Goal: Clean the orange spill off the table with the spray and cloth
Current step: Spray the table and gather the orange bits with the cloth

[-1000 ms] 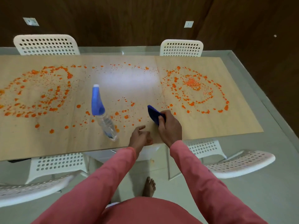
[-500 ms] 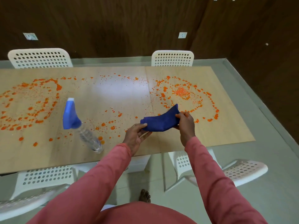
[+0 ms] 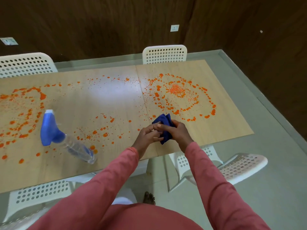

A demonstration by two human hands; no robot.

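Orange spill [image 3: 178,95] dots the light wooden table [image 3: 216,130] in rings at the right, across the middle and at the far left. A clear spray bottle [image 3: 66,139] with a blue trigger head stands near the table's front edge, left of my hands. Both hands meet just above the front edge and hold a bunched blue cloth [image 3: 163,125] between them. My right hand [image 3: 178,132] grips the cloth from the right. My left hand [image 3: 147,136] pinches it from the left. The lower part of the cloth is hidden by my fingers.
White perforated chairs stand behind the table [image 3: 164,53] [image 3: 25,63] and are tucked under its near side [image 3: 239,166] [image 3: 38,195]. A dark wooden wall rises behind. The grey floor runs along the table's right end, and a bare foot [image 3: 149,197] shows below.
The cloth, first held by my right hand alone, was stretched between both hands and is now bunched together. My hands have come close to each other. The bottle has not moved.
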